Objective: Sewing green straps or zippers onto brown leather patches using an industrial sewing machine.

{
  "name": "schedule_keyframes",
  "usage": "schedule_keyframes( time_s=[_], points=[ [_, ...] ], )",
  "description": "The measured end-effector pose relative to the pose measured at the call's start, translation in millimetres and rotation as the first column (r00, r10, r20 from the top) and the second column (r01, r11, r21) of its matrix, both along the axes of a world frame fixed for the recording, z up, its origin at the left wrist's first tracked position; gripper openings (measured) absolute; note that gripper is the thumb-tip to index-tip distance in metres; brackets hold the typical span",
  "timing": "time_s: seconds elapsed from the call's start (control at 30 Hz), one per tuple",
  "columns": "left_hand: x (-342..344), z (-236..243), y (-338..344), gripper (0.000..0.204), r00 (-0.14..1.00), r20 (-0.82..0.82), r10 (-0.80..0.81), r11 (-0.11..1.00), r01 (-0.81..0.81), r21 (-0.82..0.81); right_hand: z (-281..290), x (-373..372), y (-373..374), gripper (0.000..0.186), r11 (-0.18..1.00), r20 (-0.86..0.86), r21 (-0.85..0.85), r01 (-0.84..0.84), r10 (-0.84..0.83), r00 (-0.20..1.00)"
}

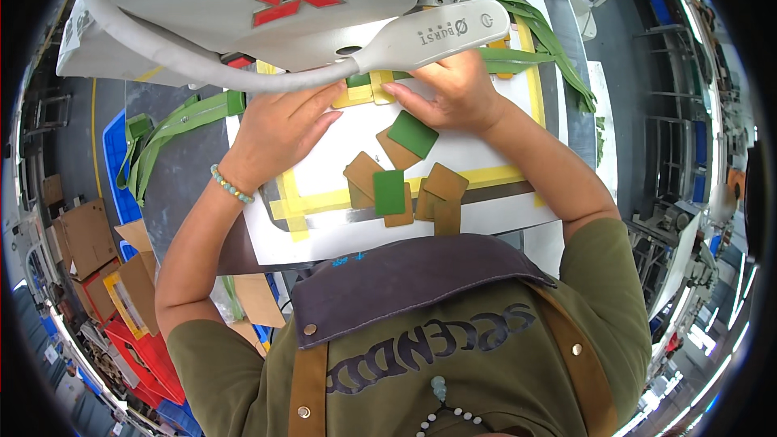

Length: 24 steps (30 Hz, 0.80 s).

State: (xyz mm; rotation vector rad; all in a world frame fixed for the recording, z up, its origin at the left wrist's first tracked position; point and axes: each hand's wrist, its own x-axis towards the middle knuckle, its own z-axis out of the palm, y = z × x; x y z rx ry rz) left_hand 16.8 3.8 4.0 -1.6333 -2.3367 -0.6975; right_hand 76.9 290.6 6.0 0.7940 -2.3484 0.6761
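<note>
My left hand (pixel 279 125) lies flat with its fingers stretched toward a yellow-edged piece (pixel 354 96) under the sewing machine's head. The thumb stands apart from the other fingers. From the other side, my right hand (pixel 460 95) reaches in, its thumb tip touching the right end of that piece. A grey lamp handle hides some of its fingers. A bit of green shows behind the yellow edge. Closer to me, several small round-cornered patches lie loose on the white sheet (pixel 324 146): a green patch (pixel 413 135), another green patch (pixel 388 193) and brown patches (pixel 447 182).
The machine head (pixel 243 8) and the grey lamp (pixel 441 32) overhang the work. Yellow tape (pixel 340 202) borders the sheet. Long green strips hang at left (pixel 182 117) and at right (pixel 558 61). Blue and red bins and cardboard boxes (pixel 85 239) stand on the left.
</note>
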Motion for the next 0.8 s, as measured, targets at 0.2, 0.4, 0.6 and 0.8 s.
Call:
schedule_keyframes(
  time_s=[0.2,0.4,0.6,0.8],
  points=[
    [-1,0,0,0.045,1.000,-0.006,0.008,1.000,-0.008,-0.021,-3,-4,-3,0.034,0.996,-0.087,0.083,-0.019,0.026,0.996],
    [0,-2,-1,0.041,1.000,0.001,0.011,1.000,-0.011,0.020,1,-1,2,0.029,0.989,-0.076,0.146,-0.038,0.050,0.996],
    [2,2,0,0.038,1.000,0.008,0.020,0.997,-0.020,0.076,19,1,-4,0.030,0.974,0.049,0.225,-0.037,0.027,0.998],
    [1,-2,-2,0.038,1.000,0.021,0.018,0.996,-0.019,0.090,21,0,3,0.026,0.929,-0.128,0.344,0.138,-0.099,0.987]
  ],
)
